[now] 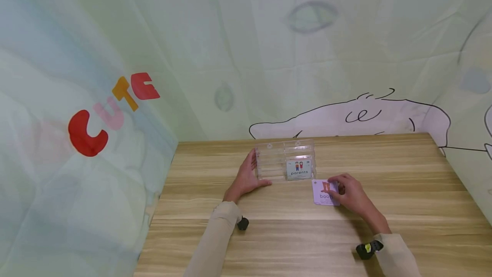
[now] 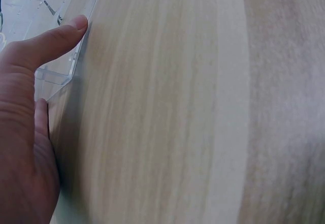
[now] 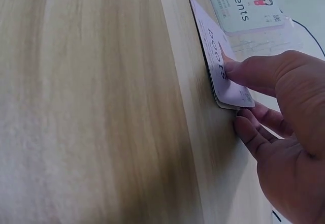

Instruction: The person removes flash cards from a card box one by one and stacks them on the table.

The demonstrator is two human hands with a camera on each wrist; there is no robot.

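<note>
A clear plastic card rack (image 1: 270, 162) with tiered pockets stands near the table's back edge. My left hand (image 1: 247, 177) grips its left end, the thumb along the lower front and the fingers at the side; the left wrist view shows the thumb (image 2: 61, 38) over the clear edge. A "parents" card (image 1: 299, 170) sits in the rack's lower right pocket. Just right of the rack, my right hand (image 1: 350, 194) pinches a lilac "boots" card (image 1: 320, 198) between thumb and fingers. In the right wrist view, another thin layer shows under that card's lower edge.
The wood-grain table (image 1: 284, 238) runs under both arms. A printed cloth backdrop (image 1: 215, 54) hangs behind the table and along its left side, with coloured "CUTE" lettering (image 1: 90, 136). Dark straps with small devices (image 1: 367, 249) sit at both wrists.
</note>
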